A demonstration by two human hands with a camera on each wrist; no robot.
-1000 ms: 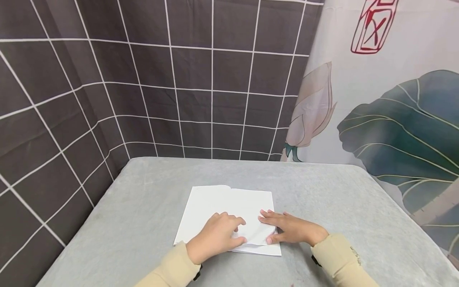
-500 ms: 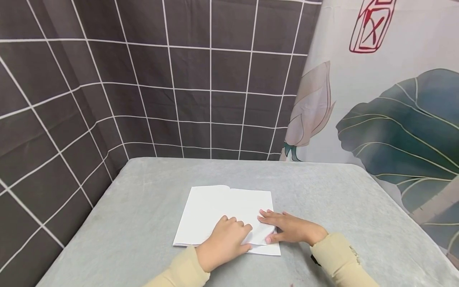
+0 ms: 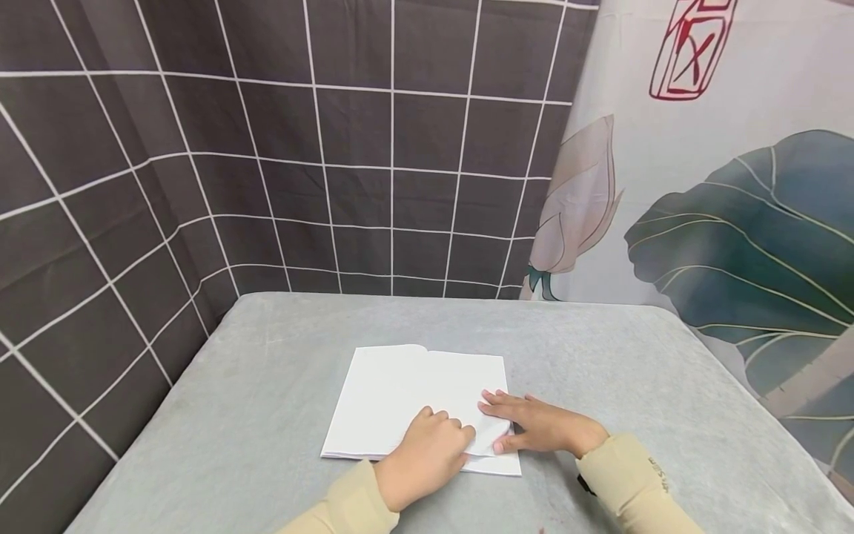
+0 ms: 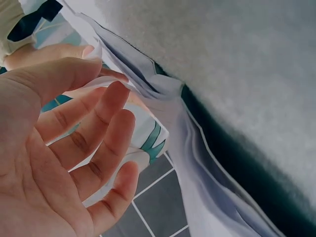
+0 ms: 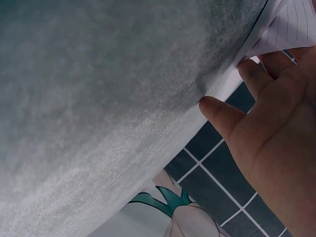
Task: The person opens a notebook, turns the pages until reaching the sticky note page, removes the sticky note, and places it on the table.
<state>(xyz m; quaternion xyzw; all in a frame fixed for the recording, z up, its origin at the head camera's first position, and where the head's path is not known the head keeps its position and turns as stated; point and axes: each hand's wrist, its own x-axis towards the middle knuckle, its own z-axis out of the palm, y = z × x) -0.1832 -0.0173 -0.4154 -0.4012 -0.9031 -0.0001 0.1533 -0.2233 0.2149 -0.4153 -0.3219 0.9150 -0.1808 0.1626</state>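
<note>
An open notebook [image 3: 394, 386] with white pages lies on the grey-covered table. My left hand [image 3: 430, 456] is at its lower edge, right of the middle. In the left wrist view, the thumb and forefinger of the left hand [image 4: 74, 133] pinch the edge of a thin page [image 4: 101, 81], while the other fingers are loosely bent. My right hand [image 3: 543, 424] rests on the right page with its fingers spread, next to a turned-up lower corner. A folded, ruled page corner [image 5: 291, 24] shows by the right hand [image 5: 276, 113] in the right wrist view.
The grey table cover [image 3: 280, 386] spreads around the notebook. Behind it hang a dark gridded curtain [image 3: 427, 193] and a white cloth printed with a lotus leaf [image 3: 747, 237]. A small metallic tip [image 5: 291, 58] shows near the right fingers; its kind cannot be made out.
My left hand has shifted right and slightly down along the notebook's lower edge, its fingers more curled in. The right hand stays in place.
</note>
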